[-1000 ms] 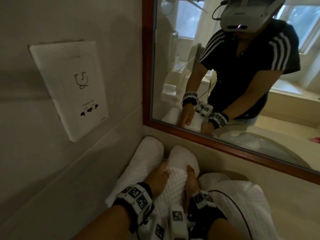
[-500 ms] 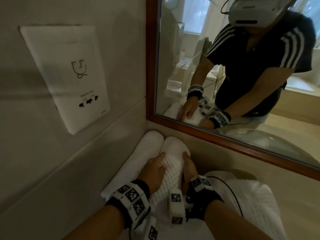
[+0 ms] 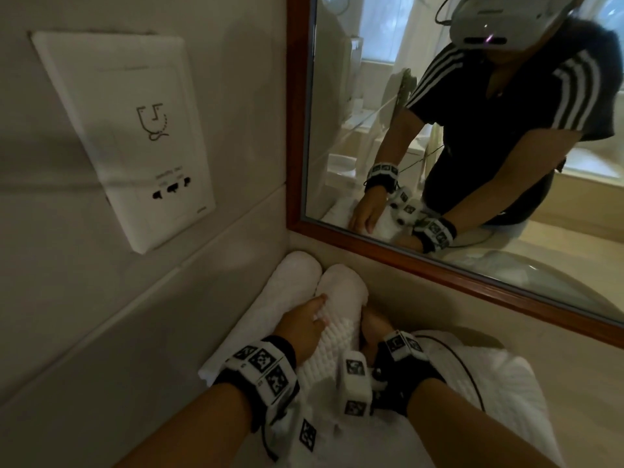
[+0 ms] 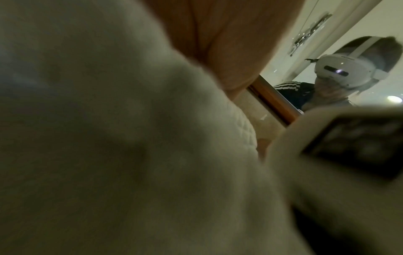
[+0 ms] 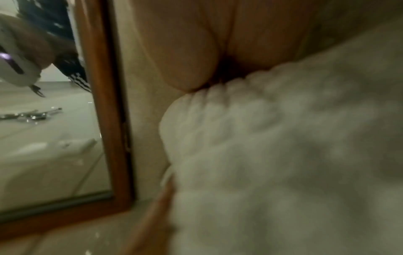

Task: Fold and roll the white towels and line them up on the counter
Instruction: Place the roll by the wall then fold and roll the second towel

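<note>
Two rolled white towels lie side by side in the counter's corner in the head view. The first roll [image 3: 290, 282] lies against the left wall. Both hands flank the second rolled towel [image 3: 342, 292]. My left hand [image 3: 304, 327] presses its straight fingers against the roll's left side. On the right side my right hand [image 3: 369, 327] grips the roll. The right wrist view shows fingers [image 5: 191, 51] above the towel [image 5: 272, 155] and the thumb below it. The left wrist view is filled by the towel [image 4: 130, 138].
A flat white towel [image 3: 493, 376] lies on the counter [image 3: 557, 359] to the right of my hands. The wood-framed mirror [image 3: 422, 261] runs behind the rolls. A white socket plate [image 3: 128, 136] is on the left wall. The sink's rim shows only in the mirror.
Both hands have slid back along the second roll toward me, so more of its far end shows. The roll stays beside the first one.
</note>
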The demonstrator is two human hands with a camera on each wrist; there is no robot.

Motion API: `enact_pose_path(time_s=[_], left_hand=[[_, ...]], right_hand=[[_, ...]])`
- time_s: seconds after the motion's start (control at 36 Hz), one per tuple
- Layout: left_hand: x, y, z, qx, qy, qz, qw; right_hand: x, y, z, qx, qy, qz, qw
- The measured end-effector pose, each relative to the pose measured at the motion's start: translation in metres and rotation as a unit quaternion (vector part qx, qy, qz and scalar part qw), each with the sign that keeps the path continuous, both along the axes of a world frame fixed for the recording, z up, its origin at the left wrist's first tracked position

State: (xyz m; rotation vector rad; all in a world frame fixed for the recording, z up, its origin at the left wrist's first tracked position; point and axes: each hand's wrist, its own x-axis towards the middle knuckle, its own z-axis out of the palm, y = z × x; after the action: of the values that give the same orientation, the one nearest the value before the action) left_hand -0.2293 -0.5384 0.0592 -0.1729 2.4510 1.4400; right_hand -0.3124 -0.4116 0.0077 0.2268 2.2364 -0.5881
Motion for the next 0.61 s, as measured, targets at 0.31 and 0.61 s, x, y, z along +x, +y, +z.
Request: enact_pose_path(time_s=[0.31,0.61], left_hand=[[0.072,0.044,0.024,-0.307,-0.047,-0.161,0.937],[0.090,0.037,0.003,-0.472,0.030,-0.210,0.856]], right_hand=[[0.100,0.040,0.067,0.151,0.146,0.286,0.935],[0.154,0.054,0.078,0.276,0.209,0.442,0.827]])
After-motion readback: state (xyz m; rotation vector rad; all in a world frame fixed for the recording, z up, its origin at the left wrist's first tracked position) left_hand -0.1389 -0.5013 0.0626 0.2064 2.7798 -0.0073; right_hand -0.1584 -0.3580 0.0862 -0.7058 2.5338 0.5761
